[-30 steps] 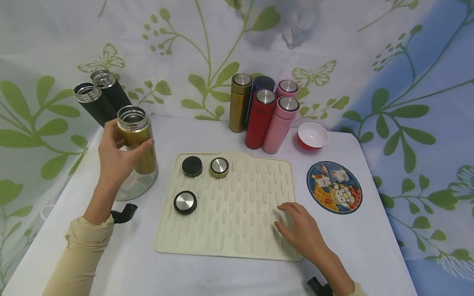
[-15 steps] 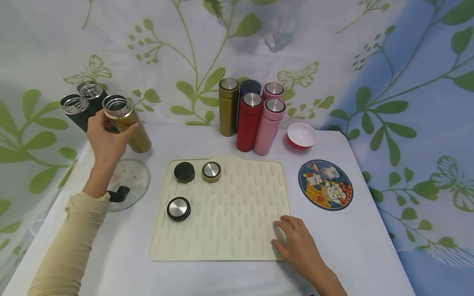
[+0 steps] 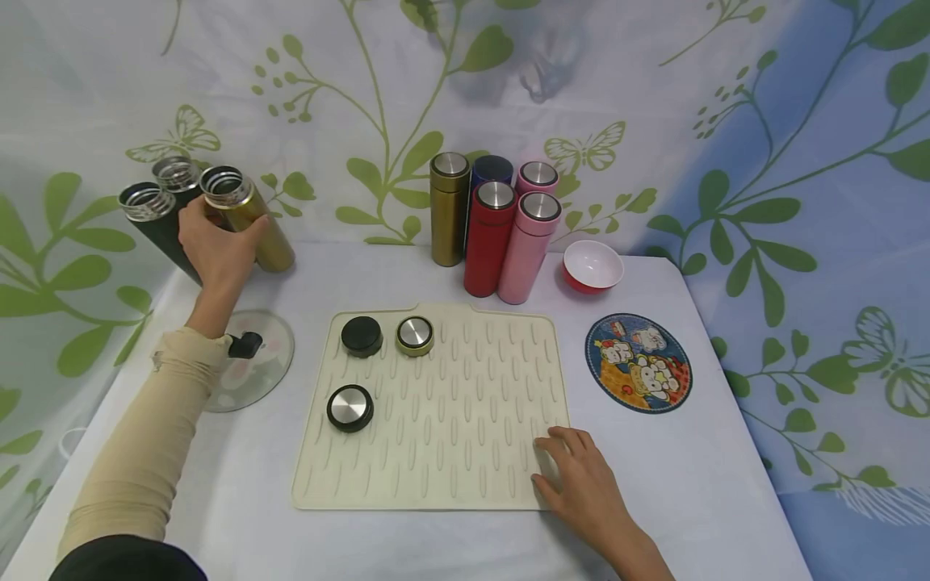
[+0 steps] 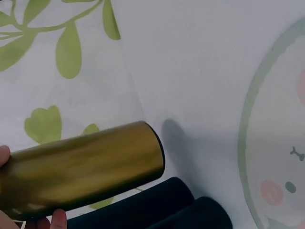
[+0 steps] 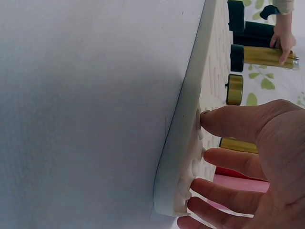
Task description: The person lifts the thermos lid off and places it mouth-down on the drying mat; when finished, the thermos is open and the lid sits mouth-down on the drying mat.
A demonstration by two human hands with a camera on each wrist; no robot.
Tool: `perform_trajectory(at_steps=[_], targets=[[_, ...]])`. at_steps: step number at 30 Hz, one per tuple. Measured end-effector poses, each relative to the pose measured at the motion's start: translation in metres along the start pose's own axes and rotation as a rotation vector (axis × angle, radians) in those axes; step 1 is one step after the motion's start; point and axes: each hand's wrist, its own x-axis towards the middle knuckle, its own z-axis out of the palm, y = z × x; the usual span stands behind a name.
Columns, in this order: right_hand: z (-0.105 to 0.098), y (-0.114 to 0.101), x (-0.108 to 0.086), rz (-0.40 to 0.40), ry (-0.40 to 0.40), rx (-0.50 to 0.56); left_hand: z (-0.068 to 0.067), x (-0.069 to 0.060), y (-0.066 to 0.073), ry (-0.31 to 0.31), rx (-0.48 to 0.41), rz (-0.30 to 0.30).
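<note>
My left hand [image 3: 221,246] grips an uncapped gold thermos bottle [image 3: 265,230] at the back left, around its upper part. Beside it lean two dark uncapped thermos bottles [image 3: 161,218], close to the hand. The left wrist view shows the gold bottle's lower end tilted above the dark ones; whether it touches the table I cannot tell. My right hand [image 3: 581,480] rests with loose fingers at the lower right edge of a cream ribbed mat [image 3: 465,420], holding nothing. On that mat sit a black lid [image 3: 361,336], a gold-sided lid [image 3: 415,336] and a steel-topped black lid [image 3: 350,408].
Several capped bottles, including a red one [image 3: 488,246] and a pink one [image 3: 525,254], stand at the back centre. A small bowl [image 3: 592,265] is to their right. A patterned round mat [image 3: 639,363] lies right, a pale round mat [image 3: 265,367] left.
My left hand has carried the gold bottle from above the pale round mat back and left to beside the dark bottles. My right hand stays at the ribbed mat's edge.
</note>
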Motion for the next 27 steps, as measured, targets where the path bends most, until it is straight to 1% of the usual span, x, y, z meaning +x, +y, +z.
perform_trajectory(at_steps=[6, 10, 14, 18, 21, 24, 27], targets=[[0.002, 0.002, 0.003, 0.003, 0.005, 0.015, 0.011, 0.010, -0.008, -0.006, -0.037, -0.074], [0.002, 0.002, 0.004, 0.017, -0.002, 0.018, 0.017, 0.013, -0.014, 0.004, -0.075, -0.113], [0.002, 0.002, 0.005, 0.030, -0.005, 0.035, 0.020, 0.015, -0.019, 0.000, -0.086, -0.138], [0.002, 0.001, 0.005, 0.038, 0.003, 0.036, 0.025, 0.017, -0.022, -0.013, -0.080, -0.140], [0.001, 0.001, 0.007, 0.044, 0.013, 0.027, 0.031, 0.022, -0.021, -0.024, -0.068, -0.124], [0.000, 0.001, 0.008, 0.038, 0.016, 0.026, 0.031, 0.022, -0.023, -0.027, -0.034, -0.116], [0.001, 0.001, 0.009, 0.029, 0.016, 0.024, 0.031, 0.022, -0.023, -0.032, -0.004, -0.124]])
